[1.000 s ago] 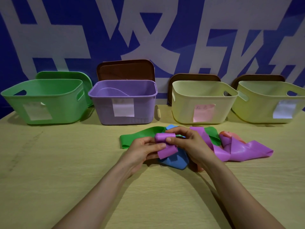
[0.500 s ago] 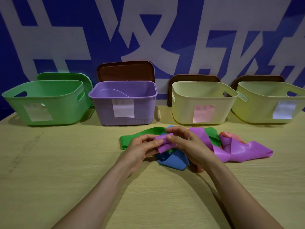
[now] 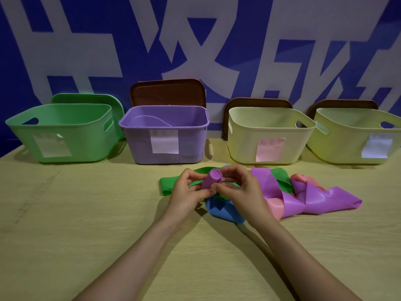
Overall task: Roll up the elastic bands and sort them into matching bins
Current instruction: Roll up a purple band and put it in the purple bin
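While the left hand (image 3: 186, 193) and the right hand (image 3: 240, 190) are pinching it from either side, a tightly rolled purple elastic band (image 3: 211, 178) is sitting between their fingertips, its spiral end tilted up toward the camera. Both hands are closed on that roll, just above the pale wooden tabletop (image 3: 86, 224). Under them are lying a flat green elastic band (image 3: 168, 184) and a crumpled blue elastic band (image 3: 223, 210); to the right, a loose purple elastic band (image 3: 321, 199) is twisting over a pink elastic band (image 3: 274, 206). Four open plastic bins (each wearing a paper label) are standing behind: green (image 3: 63, 131), purple (image 3: 165, 135), cream (image 3: 269, 135), yellow-green (image 3: 355, 135).
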Action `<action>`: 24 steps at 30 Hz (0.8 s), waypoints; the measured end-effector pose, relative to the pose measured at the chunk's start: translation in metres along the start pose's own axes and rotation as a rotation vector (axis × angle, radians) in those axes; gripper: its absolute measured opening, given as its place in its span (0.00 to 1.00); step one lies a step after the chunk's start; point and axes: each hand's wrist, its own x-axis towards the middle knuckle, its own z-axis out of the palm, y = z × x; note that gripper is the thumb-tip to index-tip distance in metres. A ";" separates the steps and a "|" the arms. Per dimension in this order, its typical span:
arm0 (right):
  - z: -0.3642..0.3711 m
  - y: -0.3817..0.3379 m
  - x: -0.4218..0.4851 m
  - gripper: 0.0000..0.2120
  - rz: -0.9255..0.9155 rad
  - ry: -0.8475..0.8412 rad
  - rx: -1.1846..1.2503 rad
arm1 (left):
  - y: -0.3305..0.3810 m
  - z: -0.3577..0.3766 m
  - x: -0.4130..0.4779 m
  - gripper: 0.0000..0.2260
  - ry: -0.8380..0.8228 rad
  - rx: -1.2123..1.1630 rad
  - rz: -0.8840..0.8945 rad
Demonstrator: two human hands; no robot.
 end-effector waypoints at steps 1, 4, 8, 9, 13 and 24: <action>0.001 0.000 -0.001 0.14 -0.018 0.009 0.008 | -0.002 0.000 0.000 0.16 0.006 -0.013 0.020; 0.004 -0.002 -0.005 0.12 -0.079 0.013 0.030 | -0.004 0.002 0.000 0.16 0.016 -0.026 0.068; 0.006 -0.004 -0.008 0.12 -0.106 0.010 0.049 | 0.001 0.003 -0.001 0.16 0.003 0.010 0.150; 0.006 -0.005 -0.008 0.13 -0.128 0.019 0.016 | 0.002 0.001 -0.001 0.16 -0.026 0.027 0.163; 0.003 -0.009 -0.008 0.13 -0.184 0.028 -0.054 | 0.008 -0.009 -0.001 0.15 -0.121 0.079 0.186; 0.012 -0.021 0.017 0.17 -0.169 0.080 0.011 | 0.033 -0.006 0.019 0.15 0.007 0.079 0.164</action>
